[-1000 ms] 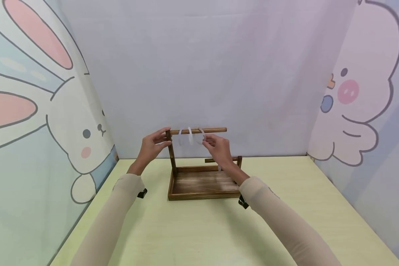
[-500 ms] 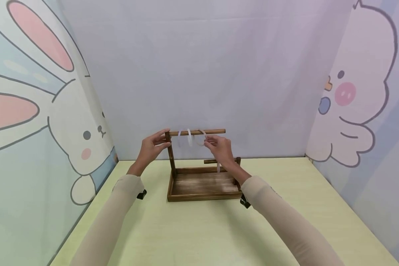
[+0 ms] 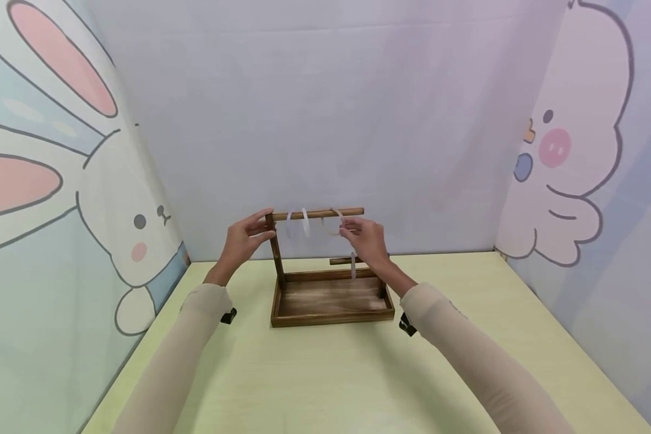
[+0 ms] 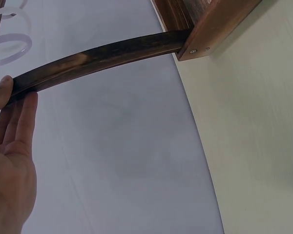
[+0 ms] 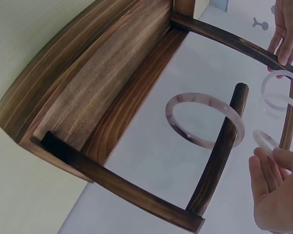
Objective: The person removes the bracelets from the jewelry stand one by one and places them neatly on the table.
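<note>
A wooden display stand has a tall left post (image 3: 276, 256), which my left hand (image 3: 243, 244) grips near its top, thumb in front and fingers behind. From that post runs an upper bar (image 3: 317, 214). Hanging on it are a lavender bangle (image 3: 289, 225), a white bangle (image 3: 306, 223) and a pale translucent bangle (image 5: 257, 138). My right hand (image 3: 367, 242) pinches the translucent one by its right edge, the ring still around the bar. Another bangle, translucent with brownish patches (image 5: 176, 121), hangs on the lower bar (image 5: 219, 156), untouched.
The stand's shallow tray base (image 3: 331, 319) sits on a pale yellow-green table (image 3: 304, 374). A short right post (image 5: 127, 185) carries the lower bar beneath my right wrist. Grey-white cloth (image 3: 325, 120) hangs behind, with cartoon-printed panels at both sides.
My right hand has moved slightly right along the upper bar, drawing the translucent bangle away from the white one. My left hand keeps its grip on the post.
</note>
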Available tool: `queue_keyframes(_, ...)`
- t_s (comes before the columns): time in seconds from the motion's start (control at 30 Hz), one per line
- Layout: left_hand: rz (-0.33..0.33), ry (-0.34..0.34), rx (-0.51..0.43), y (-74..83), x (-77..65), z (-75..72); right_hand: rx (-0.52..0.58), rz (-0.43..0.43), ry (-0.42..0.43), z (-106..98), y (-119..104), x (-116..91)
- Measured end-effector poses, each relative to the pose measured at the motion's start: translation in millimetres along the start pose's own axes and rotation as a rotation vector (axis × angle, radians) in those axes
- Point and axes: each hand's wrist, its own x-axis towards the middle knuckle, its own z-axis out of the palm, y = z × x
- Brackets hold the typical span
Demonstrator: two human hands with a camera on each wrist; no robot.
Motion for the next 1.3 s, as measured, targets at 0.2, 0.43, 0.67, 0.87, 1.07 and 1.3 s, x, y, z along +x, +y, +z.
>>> queue_keyframes(0.2,-0.031,-0.004,-0.013,3.1,-0.5,-1.4,0.010,-0.001,0.005,-9,5,-1)
queue_keyframes(0.43,-0.024,-0.012,-0.023,3.6,-0.1,-0.5,-0.009,0.022,0.034,-24,12,-2)
queue_keyframes(0.67,-0.023,-0.008,-0.025,2.1,-0.6,-1.7,-0.020,0.017,0.029,-34,19,-3)
queue_keyframes(0.87,-0.026,-0.024,-0.024,9.3,-1.8,-2.9,-0.016,0.039,0.037,-38,19,-3)
queue_keyframes(1.07,-0.037,-0.033,-0.020,37.4,-8.6,-7.4,-0.040,0.046,0.039,-42,20,-5)
queue_keyframes(1.3,-0.041,-0.029,-0.040,33.6,-7.3,-6.7,-0.038,0.039,0.047,-49,21,-6)
